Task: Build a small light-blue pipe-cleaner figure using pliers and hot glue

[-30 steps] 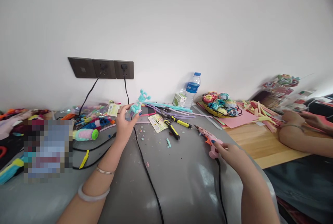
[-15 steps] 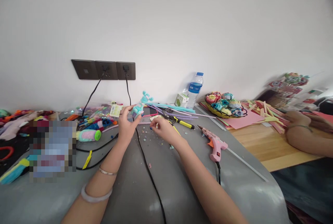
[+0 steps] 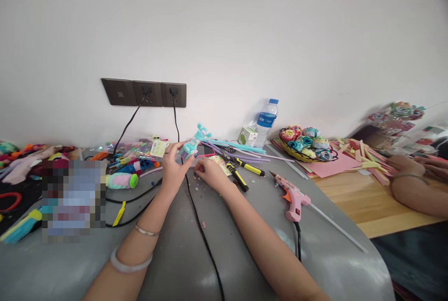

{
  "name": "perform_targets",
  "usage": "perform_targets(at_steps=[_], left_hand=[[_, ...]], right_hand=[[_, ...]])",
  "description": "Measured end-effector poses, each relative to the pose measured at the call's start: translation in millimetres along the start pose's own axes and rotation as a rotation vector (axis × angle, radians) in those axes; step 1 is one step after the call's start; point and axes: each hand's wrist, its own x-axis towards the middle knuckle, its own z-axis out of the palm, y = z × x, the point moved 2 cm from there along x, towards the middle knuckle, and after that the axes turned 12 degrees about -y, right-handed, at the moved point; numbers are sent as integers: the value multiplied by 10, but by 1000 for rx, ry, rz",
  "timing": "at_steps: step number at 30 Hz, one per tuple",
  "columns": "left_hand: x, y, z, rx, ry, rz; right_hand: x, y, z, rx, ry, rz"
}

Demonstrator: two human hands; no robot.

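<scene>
Between the thumb and fingers of my left hand [image 3: 174, 166] is a fuzzy turquoise pipe-cleaner figure [image 3: 198, 136], tilted to the right with small knobs at its top. My right hand [image 3: 209, 173] is just right of it and lower, fingertips pressed together in a pinch; whatever they hold, if anything, is too small to make out. Beyond the right hand lie wire pliers with yellow-and-black handles [image 3: 249, 167]. Purple pipe cleaners [image 3: 234, 155] and turquoise pipe cleaners [image 3: 241, 146] are spread behind both hands.
A pink glue gun [image 3: 291, 194] lies to the right with its cord. A black cable [image 3: 199, 226] crosses the grey table [image 3: 252, 263]. Behind stand a water bottle [image 3: 267, 122] and a basket of paper flowers [image 3: 308, 143]. Another person's arm [image 3: 413, 189] rests at far right.
The turquoise figure now tilts further to the right. My right hand has moved slightly left, closer to the left hand. The whole view has shifted a little.
</scene>
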Motion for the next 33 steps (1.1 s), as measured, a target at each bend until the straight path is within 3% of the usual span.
perform_targets(at_steps=[10, 15, 18, 21, 23, 25, 29, 33], left_hand=[[5, -26, 6, 5, -13, -12], [4, -19, -2, 13, -19, -22], [3, -5, -1, 25, -26, -8], [0, 9, 6, 35, -35, 19], [-3, 18, 15, 48, -49, 33], [-7, 30, 25, 66, -65, 44], [-16, 55, 43, 91, -82, 85], [-24, 66, 51, 129, -90, 96]], right_hand=[[-41, 6, -28, 33, 24, -8], [-63, 92, -119, 118, 116, -5], [-130, 223, -291, 232, 253, 35], [-258, 343, -523, 484, 520, 69], [-347, 351, -660, 594, 666, 62], [-408, 286, -760, 640, 725, 7], [-434, 62, -836, 607, 692, -152], [-407, -48, -812, 497, 655, -185]])
